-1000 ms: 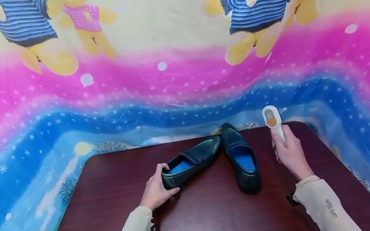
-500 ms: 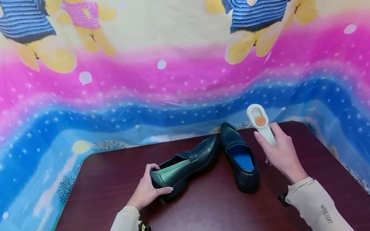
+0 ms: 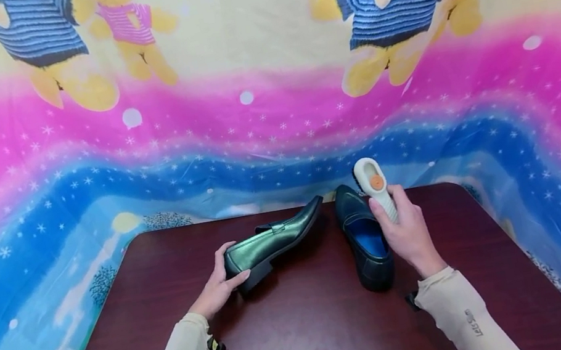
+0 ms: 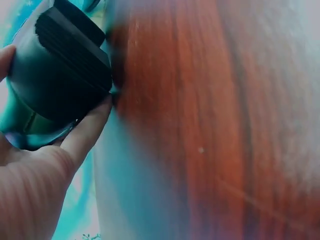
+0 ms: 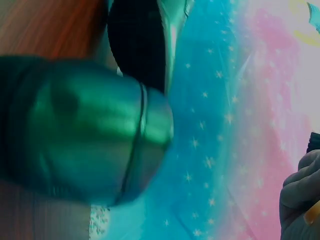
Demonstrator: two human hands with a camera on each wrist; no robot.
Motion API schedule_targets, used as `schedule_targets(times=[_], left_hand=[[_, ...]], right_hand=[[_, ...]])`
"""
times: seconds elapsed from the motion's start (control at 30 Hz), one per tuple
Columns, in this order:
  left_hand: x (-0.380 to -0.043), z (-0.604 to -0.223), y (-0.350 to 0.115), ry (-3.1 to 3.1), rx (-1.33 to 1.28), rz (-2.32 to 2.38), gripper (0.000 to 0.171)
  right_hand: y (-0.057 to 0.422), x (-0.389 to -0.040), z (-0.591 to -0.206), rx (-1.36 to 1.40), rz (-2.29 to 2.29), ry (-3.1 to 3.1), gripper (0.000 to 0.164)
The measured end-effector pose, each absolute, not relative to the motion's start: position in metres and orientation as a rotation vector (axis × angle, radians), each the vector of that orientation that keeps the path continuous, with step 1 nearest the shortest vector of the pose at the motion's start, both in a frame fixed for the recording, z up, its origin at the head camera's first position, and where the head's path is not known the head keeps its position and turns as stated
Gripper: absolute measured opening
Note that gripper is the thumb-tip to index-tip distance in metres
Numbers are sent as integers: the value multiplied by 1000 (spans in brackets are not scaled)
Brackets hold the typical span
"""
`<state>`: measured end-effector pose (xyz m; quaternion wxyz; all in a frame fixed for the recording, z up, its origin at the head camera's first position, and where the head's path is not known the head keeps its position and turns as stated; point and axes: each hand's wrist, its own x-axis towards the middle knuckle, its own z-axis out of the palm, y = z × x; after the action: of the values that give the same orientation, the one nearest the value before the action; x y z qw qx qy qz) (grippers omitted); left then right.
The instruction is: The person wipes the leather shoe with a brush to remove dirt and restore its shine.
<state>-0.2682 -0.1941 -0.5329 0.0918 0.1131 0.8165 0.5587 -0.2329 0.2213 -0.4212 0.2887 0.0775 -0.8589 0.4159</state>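
Plainly, shoe, heel between left fingers

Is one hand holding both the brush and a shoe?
No, the right hand holds the brush, while the left hand grips a dark shoe.

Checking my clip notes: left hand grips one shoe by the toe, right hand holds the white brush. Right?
Not the toe: the left hand grips that shoe by the heel, as the head view shows. The right hand does hold the white brush.
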Motion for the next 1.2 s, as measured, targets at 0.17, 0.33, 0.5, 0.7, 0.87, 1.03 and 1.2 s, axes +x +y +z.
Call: schedule_targets(times=[0.17,0.33,0.5,0.7,0.87,1.03,1.2], left_hand=[[-272,-535,-197,2486,287,1554,85],[-275,-540,-200,2556,257,1498,95],[-278,-546,-203,2527,222,1579,95],[-279,-547,-203,2485,217,1676,94],[-281,-548,-201,2465,238,1733,94],[-279,-546,-201,2522,228,1699,94],[-277,-546,-201,2530,220,1696,95]], right_hand=[[199,-237,-428,302,1070,-2281,29],[166,-242,-439,371,978,-2419,30],[111,-243,-458,454,898,-2600,28],[46,-243,-483,569,846,-2690,30],[12,-241,-498,607,777,-2716,30],[-10,-244,-505,634,654,-2697,30],[-17,-247,-509,605,566,-2692,31]])
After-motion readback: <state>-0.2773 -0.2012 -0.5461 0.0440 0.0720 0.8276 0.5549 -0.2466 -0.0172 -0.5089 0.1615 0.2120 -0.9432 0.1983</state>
